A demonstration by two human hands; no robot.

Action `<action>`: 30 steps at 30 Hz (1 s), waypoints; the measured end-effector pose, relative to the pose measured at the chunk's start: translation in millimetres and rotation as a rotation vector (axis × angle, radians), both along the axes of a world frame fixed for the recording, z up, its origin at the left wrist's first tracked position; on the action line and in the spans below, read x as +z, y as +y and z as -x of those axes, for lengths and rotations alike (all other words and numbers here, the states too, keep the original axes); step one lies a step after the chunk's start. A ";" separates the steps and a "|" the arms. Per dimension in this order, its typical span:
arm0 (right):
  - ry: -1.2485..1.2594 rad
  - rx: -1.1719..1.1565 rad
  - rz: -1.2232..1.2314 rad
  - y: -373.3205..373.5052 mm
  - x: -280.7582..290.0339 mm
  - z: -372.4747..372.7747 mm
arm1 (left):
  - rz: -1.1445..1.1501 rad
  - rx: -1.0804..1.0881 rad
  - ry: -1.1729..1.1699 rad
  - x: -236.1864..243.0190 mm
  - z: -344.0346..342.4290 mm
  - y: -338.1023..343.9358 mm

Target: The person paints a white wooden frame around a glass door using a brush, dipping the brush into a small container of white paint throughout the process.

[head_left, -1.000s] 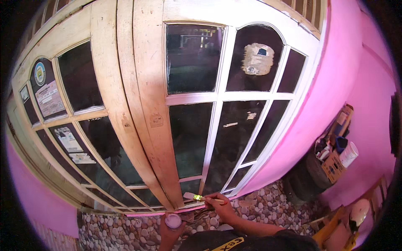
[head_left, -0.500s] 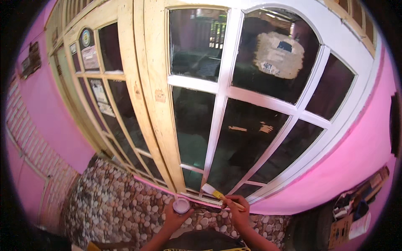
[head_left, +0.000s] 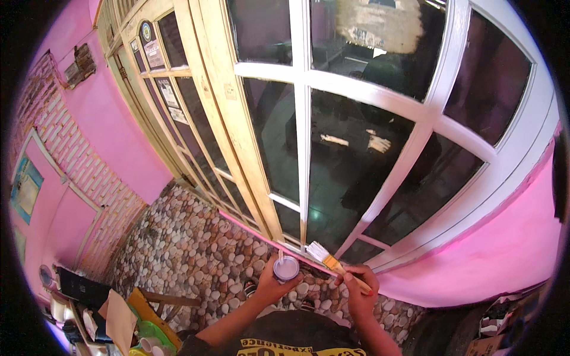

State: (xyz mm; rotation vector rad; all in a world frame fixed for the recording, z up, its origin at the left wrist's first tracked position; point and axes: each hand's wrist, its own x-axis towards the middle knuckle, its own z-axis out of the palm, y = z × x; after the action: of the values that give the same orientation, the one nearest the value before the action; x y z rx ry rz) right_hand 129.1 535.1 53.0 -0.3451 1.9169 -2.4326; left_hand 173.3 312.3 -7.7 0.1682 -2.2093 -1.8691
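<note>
In my left hand (head_left: 272,286) is a small round cup of pale paint (head_left: 286,268), its fingers wrapped round the side. A thin stick-like piece (head_left: 281,256) stands up at the cup's rim. My right hand (head_left: 360,288) grips a paintbrush (head_left: 330,260) by its handle, the white-coated bristles angled up and left. The bristles are close to the bottom of the window frame (head_left: 363,88); whether they touch it I cannot tell. This frame is mostly white, with a bare, yellowish stretch low on one upright bar (head_left: 303,230).
To the left stands a cream-yellow door frame (head_left: 219,113) with glass panes. A pink wall (head_left: 475,255) borders the right side. Pebble-patterned flooring (head_left: 196,237) lies below. At the lower left, a wooden stool or bench (head_left: 169,298) stands beside cluttered items, including a green container (head_left: 151,332).
The view has swung, bringing the lower-left clutter into sight and cutting off the window's top. Both hands appear farther right and slightly higher, still holding the cup and paintbrush.
</note>
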 end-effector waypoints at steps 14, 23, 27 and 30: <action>0.322 0.130 -0.324 14.9 46.8 14.6 | 0.083 0.064 0.012 4.9 13.0 18.4; 0.431 0.268 -0.558 -11.5 74.1 24.8 | 0.020 -0.003 0.107 -4.2 23.6 17.0; 0.495 0.296 -0.602 -22.1 73.4 28.5 | -0.042 0.012 0.157 -10.7 28.8 14.0; 0.528 0.313 -0.622 -28.2 69.9 33.1 | -0.020 0.029 0.162 -5.4 31.7 12.0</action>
State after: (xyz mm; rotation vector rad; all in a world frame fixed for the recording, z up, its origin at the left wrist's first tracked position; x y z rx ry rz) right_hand 96.0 507.0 122.9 -1.2190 2.4375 -1.5391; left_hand 141.6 324.3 -13.1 0.0499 -2.0706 -1.8211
